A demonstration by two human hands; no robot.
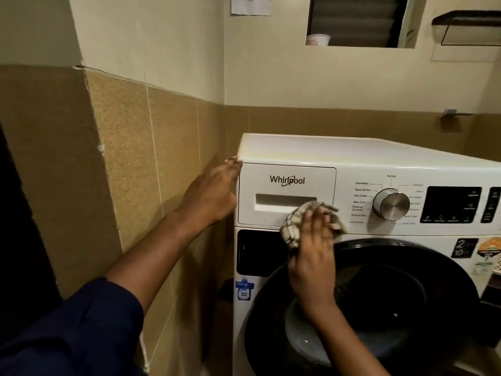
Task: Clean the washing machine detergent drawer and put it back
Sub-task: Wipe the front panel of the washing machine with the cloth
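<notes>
Your left hand (214, 191) lay spread against the washer's (352, 153) corner while your flat right hand (314, 248) pressed a cloth (291, 226) on the closed drawer (271, 185), contents hidden.

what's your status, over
Left hand open, touching washer top corner. Right hand presses cloth on drawer front. Drawer seated in washer. Nothing blocking.
</notes>
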